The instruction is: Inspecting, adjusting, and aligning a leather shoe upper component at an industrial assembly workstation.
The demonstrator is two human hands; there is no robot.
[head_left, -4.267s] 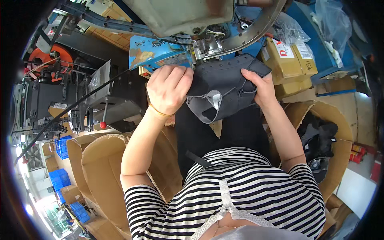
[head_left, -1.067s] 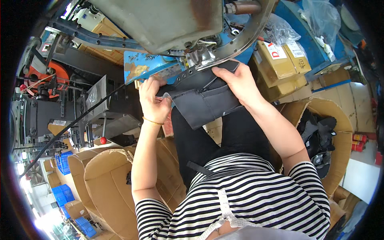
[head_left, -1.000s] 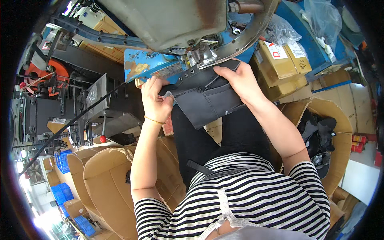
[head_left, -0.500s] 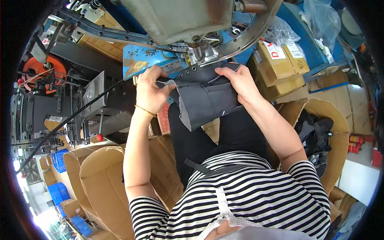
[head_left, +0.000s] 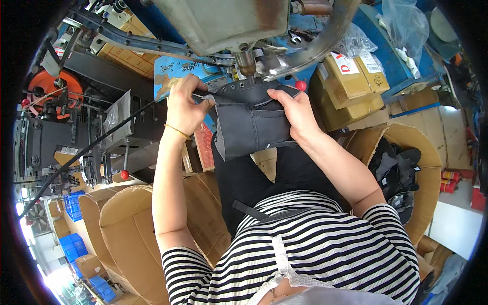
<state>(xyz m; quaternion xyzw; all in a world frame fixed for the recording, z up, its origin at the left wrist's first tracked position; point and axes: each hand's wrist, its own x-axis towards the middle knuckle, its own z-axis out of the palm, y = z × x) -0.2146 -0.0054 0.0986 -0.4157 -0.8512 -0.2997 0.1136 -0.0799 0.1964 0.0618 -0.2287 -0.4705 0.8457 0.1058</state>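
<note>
A dark grey shoe upper (head_left: 239, 129), stitched and partly folded, hangs stretched between my hands. Metal eyelets (head_left: 233, 87) line its far edge. My left hand (head_left: 187, 104) pinches its left side between thumb and fingers. On the right, my right hand (head_left: 297, 111) grips the upper with the thumb on top; the fingers beneath are hidden. The steel press head (head_left: 246, 63) of an eyelet machine (head_left: 223, 23) is down at the upper's far edge, beside the eyelets. Whether it touches the material I cannot tell.
A curved metal rail (head_left: 152, 46) sweeps behind the work. A red-knobbed lever (head_left: 300, 85) is near my right hand. Taped boxes (head_left: 351, 84) sit at right, above a large carton (head_left: 429, 168) of dark pieces. Another open carton (head_left: 127, 213) stands by my left arm.
Both hands have shifted slightly left and away with the upper. The press head has come down to its far edge, and the red knob has come into view on the right.
</note>
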